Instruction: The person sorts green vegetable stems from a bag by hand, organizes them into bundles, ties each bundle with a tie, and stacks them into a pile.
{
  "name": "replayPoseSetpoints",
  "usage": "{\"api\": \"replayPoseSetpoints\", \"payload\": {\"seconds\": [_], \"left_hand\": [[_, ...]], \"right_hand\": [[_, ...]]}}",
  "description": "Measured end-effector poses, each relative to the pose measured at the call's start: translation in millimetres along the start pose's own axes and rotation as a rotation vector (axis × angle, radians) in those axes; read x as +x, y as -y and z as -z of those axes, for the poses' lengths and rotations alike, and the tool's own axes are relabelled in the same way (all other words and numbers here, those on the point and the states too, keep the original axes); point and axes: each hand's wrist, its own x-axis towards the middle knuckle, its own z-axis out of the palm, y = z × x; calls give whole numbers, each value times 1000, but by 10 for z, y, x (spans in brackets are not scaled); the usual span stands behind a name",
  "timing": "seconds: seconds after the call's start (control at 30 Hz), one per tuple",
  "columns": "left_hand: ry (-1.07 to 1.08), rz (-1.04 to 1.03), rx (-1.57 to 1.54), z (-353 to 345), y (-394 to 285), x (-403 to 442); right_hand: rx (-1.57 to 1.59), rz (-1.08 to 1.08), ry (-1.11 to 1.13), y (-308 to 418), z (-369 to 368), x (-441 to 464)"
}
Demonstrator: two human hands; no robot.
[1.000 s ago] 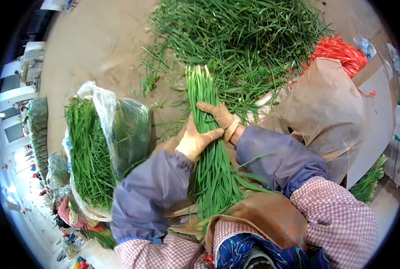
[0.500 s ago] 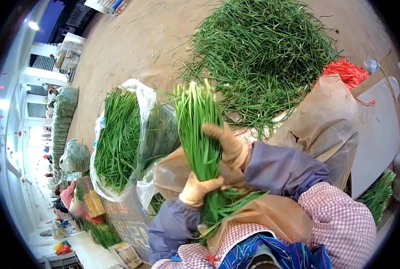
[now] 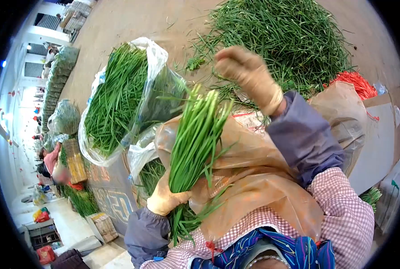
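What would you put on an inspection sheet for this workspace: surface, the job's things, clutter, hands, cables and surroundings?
Surface: brown floor, with scattered green bits.
Job's things: bunch of green stalks, tilted, pale ends pointing away from the person.
Clutter: loose heap of greens; red strands beyond the right sleeve.
Hands: left hand grips the bunch low; right hand raised, motion-blurred, holding nothing visible.
Cables: nothing seen.
Surroundings: plastic bag holding greens at left; another person farther back.
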Motion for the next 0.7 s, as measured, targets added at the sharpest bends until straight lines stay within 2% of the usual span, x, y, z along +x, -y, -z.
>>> {"api": "replayPoseSetpoints", "payload": {"seconds": [0.03, 0.07, 0.1, 0.17, 0.2, 0.23, 0.27, 0.3, 0.4, 0.43, 0.47, 0.53, 0.57, 0.6, 0.63, 0.67, 0.7], "left_hand": [[-19, -19, 44, -3, 62, 2], [-41, -59, 84, -19, 79, 9], [-62, -99, 127, -51, 81, 15], [-116, -123, 314, -108, 24, -3], [-124, -129, 286, -113, 66, -13], [-133, -135, 258, -118, 140, -32], [-143, -139, 229, -122, 191, -48], [-149, -162, 265, -139, 139, -70], [-183, -106, 361, -215, 1, -111], [-192, -131, 390, -235, -16, -115], [-202, -160, 416, -264, -35, -97], [-208, -201, 477, -318, -49, -72], [-211, -221, 515, -327, -44, -56], [-216, -241, 554, -345, -47, -45], [-232, -229, 616, -369, -73, -44], [-257, -189, 664, -402, -117, -56], [-284, -149, 715, -438, -166, -73]], "right_hand": [[-9, -174, 208, 281, -169, -129], [-661, 391, 178, 179, -296, -151], [-796, 375, 226, 237, -414, -188], [-823, 260, 294, 232, -507, -198], [-715, 163, 311, 113, -502, -157], [-622, 234, 177, -123, -477, -142], [-429, 196, 144, -316, -396, -86], [-397, 19, 107, -279, -238, -27], [-369, 2, -248, -546, 498, 266], [-524, -50, -258, -502, 669, 305], [-468, -211, -243, -472, 754, 241], [-416, -19, 65, -270, 638, 74], [-372, -140, 325, 77, 524, 16], [-323, -256, 491, 203, 445, -43], [-471, -327, 656, 354, 299, -96], [-765, -240, 742, 423, 126, -176], [-839, -110, 771, 361, 0, -256]]}}
